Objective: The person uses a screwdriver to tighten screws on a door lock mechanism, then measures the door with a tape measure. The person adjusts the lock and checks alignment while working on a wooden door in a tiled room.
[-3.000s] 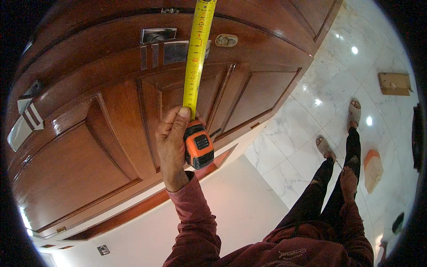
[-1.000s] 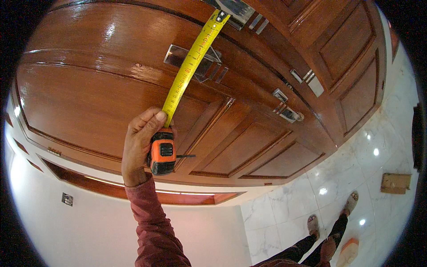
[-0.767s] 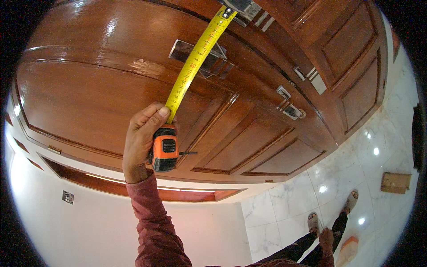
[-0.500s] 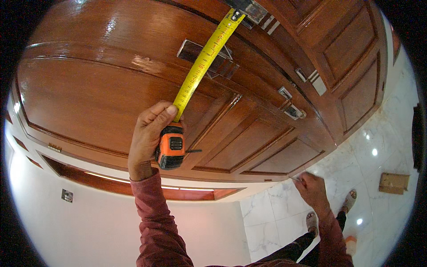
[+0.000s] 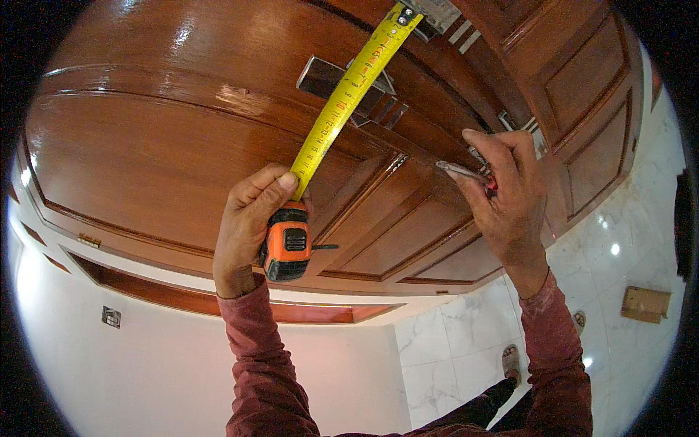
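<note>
My left hand point(image 5: 255, 207) is closed round an orange and black tape measure point(image 5: 289, 244), its thumb pressing the yellow blade point(image 5: 335, 109) near the case mouth. The blade runs up and to the right across a brown panelled wooden door point(image 5: 182, 153). Its hooked end is at a metal fitting point(image 5: 435, 13) by the door's edge; exact contact is unclear. Raised before the door, my right hand point(image 5: 510, 197) grips a slim tool with a grey metal tip point(image 5: 459, 169) and a red part, mostly hidden by the fingers. The tip points left, toward the tape.
A dark, shiny handle plate point(image 5: 320, 76) lies beside the blade. Another brown door leaf point(image 5: 590, 62) stands at the right. Below are a white wall point(image 5: 167, 371), a marble-look tiled floor point(image 5: 473, 335) and a piece of cardboard point(image 5: 645, 304).
My right hand has come up from low near the floor to in front of the door, bringing the red and grey tool into sight. The left hand and tape shift slightly right in view.
</note>
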